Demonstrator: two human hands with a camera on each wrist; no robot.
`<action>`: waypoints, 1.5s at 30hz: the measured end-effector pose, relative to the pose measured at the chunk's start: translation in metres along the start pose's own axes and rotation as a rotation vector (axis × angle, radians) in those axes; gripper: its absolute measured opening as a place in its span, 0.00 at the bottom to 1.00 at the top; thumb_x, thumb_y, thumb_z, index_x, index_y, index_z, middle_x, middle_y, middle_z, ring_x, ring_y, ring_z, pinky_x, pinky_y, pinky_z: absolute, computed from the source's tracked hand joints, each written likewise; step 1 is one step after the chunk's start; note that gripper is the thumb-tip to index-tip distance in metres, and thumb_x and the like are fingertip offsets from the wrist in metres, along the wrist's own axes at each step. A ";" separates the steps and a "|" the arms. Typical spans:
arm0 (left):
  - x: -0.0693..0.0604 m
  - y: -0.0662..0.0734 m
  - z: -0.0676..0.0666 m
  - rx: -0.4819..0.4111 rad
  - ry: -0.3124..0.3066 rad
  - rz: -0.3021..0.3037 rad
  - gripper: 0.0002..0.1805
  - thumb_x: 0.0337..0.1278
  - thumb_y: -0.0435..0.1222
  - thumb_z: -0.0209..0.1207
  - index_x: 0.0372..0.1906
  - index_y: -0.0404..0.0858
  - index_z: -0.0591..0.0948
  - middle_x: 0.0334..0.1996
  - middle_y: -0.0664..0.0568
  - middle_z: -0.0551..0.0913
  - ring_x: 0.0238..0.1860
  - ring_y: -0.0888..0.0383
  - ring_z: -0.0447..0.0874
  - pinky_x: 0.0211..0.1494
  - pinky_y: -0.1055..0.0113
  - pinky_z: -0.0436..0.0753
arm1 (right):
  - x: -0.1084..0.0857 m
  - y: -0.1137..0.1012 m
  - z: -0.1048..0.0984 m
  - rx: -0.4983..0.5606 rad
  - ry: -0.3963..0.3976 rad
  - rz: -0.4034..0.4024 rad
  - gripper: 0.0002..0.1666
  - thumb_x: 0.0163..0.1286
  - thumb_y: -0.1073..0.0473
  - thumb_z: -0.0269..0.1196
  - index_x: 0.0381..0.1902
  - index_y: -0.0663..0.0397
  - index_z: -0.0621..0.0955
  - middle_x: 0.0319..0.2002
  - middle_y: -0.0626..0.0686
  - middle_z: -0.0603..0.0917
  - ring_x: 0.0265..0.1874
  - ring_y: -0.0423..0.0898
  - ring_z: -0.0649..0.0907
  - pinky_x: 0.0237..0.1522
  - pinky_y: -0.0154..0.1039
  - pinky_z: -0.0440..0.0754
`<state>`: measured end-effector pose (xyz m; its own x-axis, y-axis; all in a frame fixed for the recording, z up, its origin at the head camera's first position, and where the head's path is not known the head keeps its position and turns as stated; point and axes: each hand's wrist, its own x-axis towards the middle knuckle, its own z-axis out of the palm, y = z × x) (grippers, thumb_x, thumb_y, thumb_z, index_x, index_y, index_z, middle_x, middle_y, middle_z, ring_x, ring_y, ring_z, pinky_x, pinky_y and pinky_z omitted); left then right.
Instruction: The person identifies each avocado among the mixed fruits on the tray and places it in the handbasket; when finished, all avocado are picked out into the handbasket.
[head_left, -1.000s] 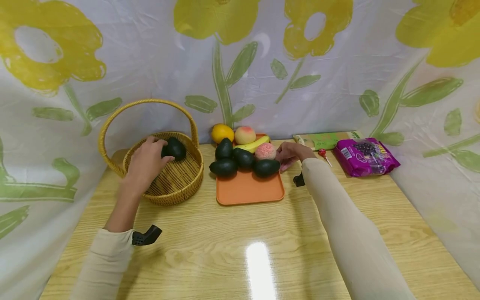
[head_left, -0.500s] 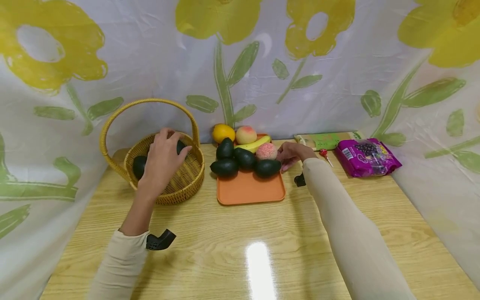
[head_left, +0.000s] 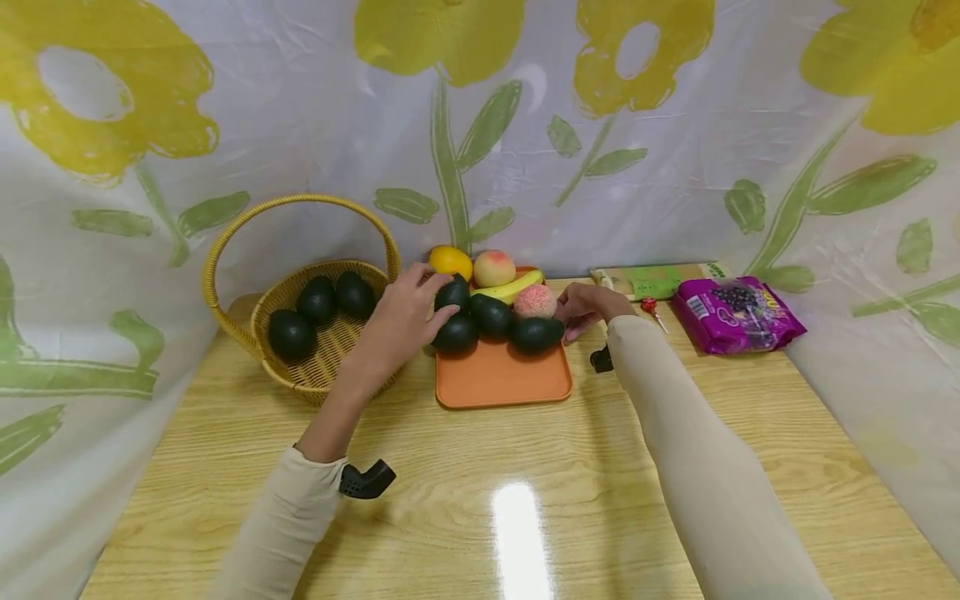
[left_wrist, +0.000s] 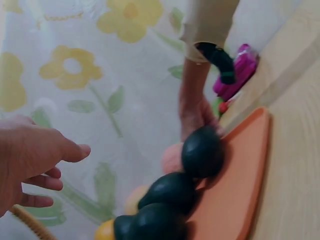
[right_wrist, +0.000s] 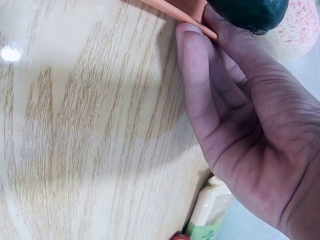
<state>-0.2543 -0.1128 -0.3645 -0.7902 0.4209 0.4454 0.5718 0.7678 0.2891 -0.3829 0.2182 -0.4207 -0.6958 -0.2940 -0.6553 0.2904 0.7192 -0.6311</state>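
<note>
My left hand hovers at the left side of the orange tray, thumb and fingers spread beside the dark green avocados. In the left wrist view its fingers hold nothing. My right hand pinches the tray's right edge between thumb and fingers, as the right wrist view shows, close to an avocado. Several avocados lie on the tray with a banana, a pink speckled peach-like fruit, a peach and a lemon. Three avocados rest in the wicker basket.
The basket's tall arched handle stands up on the left. To the right lie a purple grape-printed packet, a red-headed lollipop and a flat green-and-tan packet. A flowered cloth hangs behind the wooden table.
My left hand has let go of an avocado in the basket and moved right to the tray's left side. My right hand has stayed at the tray's edge.
</note>
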 end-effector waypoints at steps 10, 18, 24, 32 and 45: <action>0.020 0.024 0.048 0.017 -0.163 0.171 0.27 0.71 0.44 0.65 0.70 0.38 0.78 0.65 0.40 0.78 0.63 0.43 0.80 0.65 0.47 0.82 | -0.004 -0.002 0.001 0.035 -0.013 -0.005 0.04 0.79 0.65 0.58 0.44 0.62 0.76 0.29 0.53 0.84 0.25 0.42 0.88 0.40 0.37 0.91; 0.034 0.037 0.081 -0.032 -0.247 0.309 0.27 0.68 0.38 0.68 0.69 0.39 0.78 0.68 0.41 0.78 0.66 0.44 0.81 0.68 0.50 0.82 | -0.003 -0.003 -0.001 0.021 0.005 0.011 0.04 0.79 0.65 0.58 0.42 0.61 0.77 0.28 0.53 0.85 0.25 0.42 0.88 0.38 0.36 0.91; 0.036 0.042 0.098 0.005 -0.291 0.328 0.30 0.66 0.39 0.69 0.71 0.40 0.77 0.69 0.43 0.77 0.63 0.46 0.82 0.65 0.52 0.84 | 0.002 0.001 0.000 0.009 0.008 0.001 0.05 0.80 0.64 0.56 0.44 0.62 0.77 0.29 0.53 0.84 0.25 0.42 0.89 0.39 0.37 0.91; 0.037 0.045 0.114 0.009 -0.329 0.360 0.34 0.66 0.39 0.70 0.75 0.41 0.74 0.77 0.42 0.70 0.74 0.47 0.74 0.72 0.53 0.80 | -0.002 0.002 -0.001 -0.007 0.026 -0.011 0.08 0.81 0.63 0.56 0.49 0.63 0.79 0.31 0.53 0.86 0.26 0.42 0.89 0.41 0.38 0.91; 0.036 0.048 0.121 0.040 -0.336 0.372 0.32 0.65 0.39 0.70 0.73 0.44 0.76 0.72 0.43 0.74 0.71 0.45 0.72 0.66 0.49 0.82 | 0.002 0.002 0.000 -0.005 0.027 0.011 0.07 0.80 0.65 0.58 0.47 0.63 0.81 0.28 0.52 0.87 0.26 0.43 0.90 0.39 0.37 0.91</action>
<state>-0.2822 -0.0022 -0.4371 -0.5657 0.7968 0.2124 0.8245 0.5516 0.1266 -0.3835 0.2191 -0.4236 -0.7104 -0.2689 -0.6504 0.2946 0.7256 -0.6218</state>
